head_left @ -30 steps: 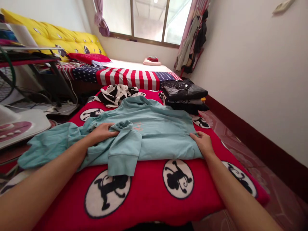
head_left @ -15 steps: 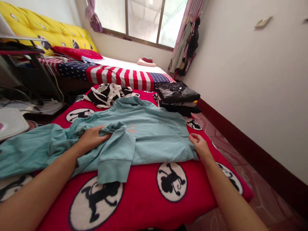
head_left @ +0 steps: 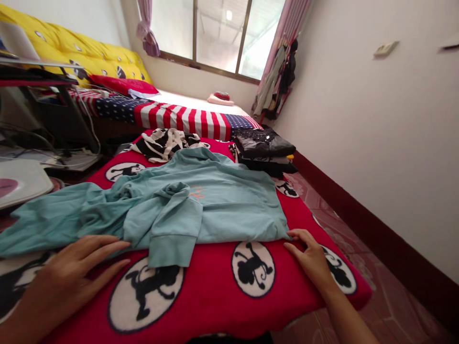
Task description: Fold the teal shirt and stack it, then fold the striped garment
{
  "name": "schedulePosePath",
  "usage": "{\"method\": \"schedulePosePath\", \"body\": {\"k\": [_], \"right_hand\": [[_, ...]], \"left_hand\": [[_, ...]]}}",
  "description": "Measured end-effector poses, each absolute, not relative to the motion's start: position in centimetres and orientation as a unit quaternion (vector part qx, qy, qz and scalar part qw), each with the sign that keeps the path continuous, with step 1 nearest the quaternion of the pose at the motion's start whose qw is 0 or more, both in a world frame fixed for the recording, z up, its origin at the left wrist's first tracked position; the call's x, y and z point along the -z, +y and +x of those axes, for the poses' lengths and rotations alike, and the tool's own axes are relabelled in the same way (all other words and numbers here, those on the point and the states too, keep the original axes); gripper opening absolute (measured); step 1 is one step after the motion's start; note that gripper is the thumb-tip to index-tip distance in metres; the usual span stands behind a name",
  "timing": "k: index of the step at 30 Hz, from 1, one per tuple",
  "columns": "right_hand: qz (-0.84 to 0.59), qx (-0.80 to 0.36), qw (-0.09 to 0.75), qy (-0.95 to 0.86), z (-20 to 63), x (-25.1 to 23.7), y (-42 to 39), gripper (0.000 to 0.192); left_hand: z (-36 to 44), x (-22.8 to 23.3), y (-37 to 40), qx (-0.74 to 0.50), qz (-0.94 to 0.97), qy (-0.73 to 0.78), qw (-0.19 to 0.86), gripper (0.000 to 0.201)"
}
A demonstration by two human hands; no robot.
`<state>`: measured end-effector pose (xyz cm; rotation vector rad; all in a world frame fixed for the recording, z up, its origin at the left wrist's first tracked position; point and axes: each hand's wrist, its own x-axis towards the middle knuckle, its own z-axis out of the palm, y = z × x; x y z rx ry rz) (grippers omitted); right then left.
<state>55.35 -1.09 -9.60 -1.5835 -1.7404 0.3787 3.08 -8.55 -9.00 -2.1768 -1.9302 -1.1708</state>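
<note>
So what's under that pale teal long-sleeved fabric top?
A red fabric cover with round monkey prints runs beneath the teal top; anything else there is covered and can't be seen.

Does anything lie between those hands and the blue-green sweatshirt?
Nothing visible does. The left hand and right hand are at the near edge of the sweatshirt; the folded clothes lie beyond it, away from both.

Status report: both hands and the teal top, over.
Left hand open at near edge of teal top. Right hand at its near right corner. Top loosely spread, one cuff past near edge. Folded clothes stacked beyond.
</note>
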Motion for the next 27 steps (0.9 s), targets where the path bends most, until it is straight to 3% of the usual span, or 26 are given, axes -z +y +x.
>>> {"method": "schedulePosePath", "body": {"k": [7,12,16,18,21,24,27], "right_hand": [[-0.567,-0.066,0.327,-0.753,56.8,7.5,0.4,0.017],[-0.573,-0.054,0.216,-0.789,58.0,6.3,0.5,0.016],[-0.571,-0.028,0.263,-0.777,55.3,4.9,1.8,0.023],[-0.561,-0.053,0.304,-0.768,51.8,4.2,2.0,0.028],[-0.516,-0.199,0.295,-0.779,44.6,3.9,1.3,0.029],[-0.448,-0.31,0.227,-0.807,37.2,4.5,-0.2,0.049],[-0.428,-0.242,0.144,-0.859,32.1,5.1,-1.2,0.081]], "left_hand": [[1.1,8.4,-6.4,0.371,-0.704,-0.606,0.013,0.024],[0.6,8.1,-6.5,0.378,-0.641,-0.668,-0.013,0.026],[1.3,8.4,-6.3,0.375,-0.628,-0.681,-0.03,0.041],[1.7,8.7,-6.0,0.359,-0.636,-0.684,-0.01,0.042],[2.2,9.0,-5.9,0.32,-0.652,-0.686,0.034,0.043],[2.5,9.0,-6.4,0.304,-0.67,-0.675,0.048,0.046],[2.5,8.9,-6.8,0.321,-0.672,-0.667,0.024,0.051]]}}
